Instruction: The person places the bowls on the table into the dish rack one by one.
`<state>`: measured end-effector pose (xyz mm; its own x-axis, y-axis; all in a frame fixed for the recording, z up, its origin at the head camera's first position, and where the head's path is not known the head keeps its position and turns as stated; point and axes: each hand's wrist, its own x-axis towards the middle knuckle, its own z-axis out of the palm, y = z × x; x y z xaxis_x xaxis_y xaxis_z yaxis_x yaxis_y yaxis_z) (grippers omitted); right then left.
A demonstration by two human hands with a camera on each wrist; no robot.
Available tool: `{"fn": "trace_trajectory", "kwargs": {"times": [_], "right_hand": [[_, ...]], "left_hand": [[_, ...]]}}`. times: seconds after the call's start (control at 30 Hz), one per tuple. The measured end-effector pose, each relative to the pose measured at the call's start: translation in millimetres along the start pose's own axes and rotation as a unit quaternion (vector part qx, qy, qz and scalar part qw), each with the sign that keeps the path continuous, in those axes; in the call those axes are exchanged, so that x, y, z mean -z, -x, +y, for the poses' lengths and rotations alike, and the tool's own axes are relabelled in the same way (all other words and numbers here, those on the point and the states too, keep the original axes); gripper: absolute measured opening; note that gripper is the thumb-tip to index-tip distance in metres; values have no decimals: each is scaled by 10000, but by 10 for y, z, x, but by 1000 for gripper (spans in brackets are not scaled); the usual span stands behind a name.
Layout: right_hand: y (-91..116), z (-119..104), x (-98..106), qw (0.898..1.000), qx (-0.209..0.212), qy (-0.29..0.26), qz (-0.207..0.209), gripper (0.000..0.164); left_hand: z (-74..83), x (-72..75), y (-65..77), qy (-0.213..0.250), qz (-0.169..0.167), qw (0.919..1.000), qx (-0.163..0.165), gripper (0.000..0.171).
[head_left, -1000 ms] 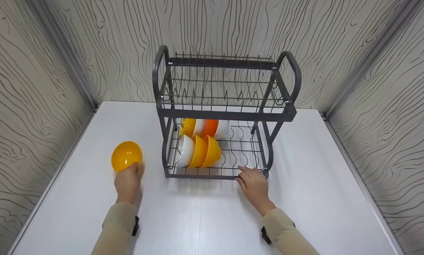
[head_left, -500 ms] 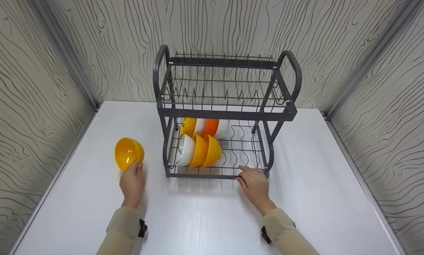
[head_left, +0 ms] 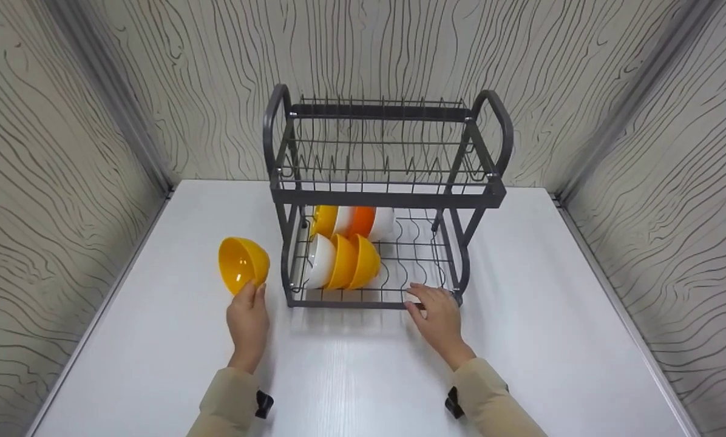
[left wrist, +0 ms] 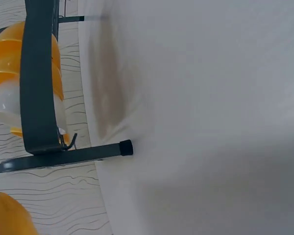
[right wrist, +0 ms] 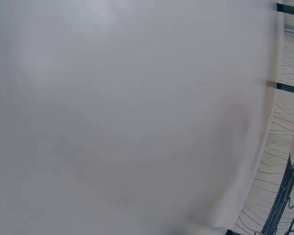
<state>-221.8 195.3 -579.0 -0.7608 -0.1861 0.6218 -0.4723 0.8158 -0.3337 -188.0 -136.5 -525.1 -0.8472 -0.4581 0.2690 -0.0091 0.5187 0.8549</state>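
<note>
My left hand (head_left: 249,325) pinches the lower rim of a yellow bowl (head_left: 232,261), tilted with its inside facing left, beside a dark two-tier dish rack (head_left: 387,199). Part of that bowl (left wrist: 10,215) shows at the lower left corner of the left wrist view. My right hand (head_left: 439,318) rests on the rack's lower front rail near its right corner, fingers relaxed over the wires. On the lower tier's front left, a white bowl (head_left: 319,261) and two yellow bowls (head_left: 368,261) stand on edge in a row. The right wrist view shows neither hand.
Behind them on the lower tier stand a yellow bowl (head_left: 325,221), an orange bowl (head_left: 363,221) and white ones, partly hidden by the upper tier. Bare wire slots (head_left: 414,261) lie right of the bowls. Patterned panels (head_left: 387,48) enclose the white table (head_left: 339,376).
My left hand has moved right with the yellow bowl, closer to the rack, and the bowl has turned to show more of its outer side. My right hand has stayed at the rail.
</note>
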Motion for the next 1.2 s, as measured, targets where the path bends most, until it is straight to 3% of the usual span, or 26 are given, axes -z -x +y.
{"fn": "trace_trajectory", "kwargs": {"times": [0.17,0.33,0.6,0.83,1.03,1.2], "right_hand": [[-97,-174,94,9885,-663,-1345,206,30],[-215,-397,195,9753,-641,-2088,339,40],[-357,-694,282,9633,-145,-2632,506,51],[-396,-926,320,9548,-94,-2953,322,53],[-451,-1080,311,9460,239,-3206,409,54],[-445,-1134,271,9405,145,-3381,304,56]], "left_hand": [[137,-18,109,182,149,9995,-233,12],[265,-64,218,351,119,9981,-485,10],[444,-199,416,529,70,9915,-1189,6],[524,-381,592,333,230,9751,-2181,5],[594,-534,710,258,34,9688,-2463,12],[628,-656,808,213,-35,9604,-2777,18]]}}
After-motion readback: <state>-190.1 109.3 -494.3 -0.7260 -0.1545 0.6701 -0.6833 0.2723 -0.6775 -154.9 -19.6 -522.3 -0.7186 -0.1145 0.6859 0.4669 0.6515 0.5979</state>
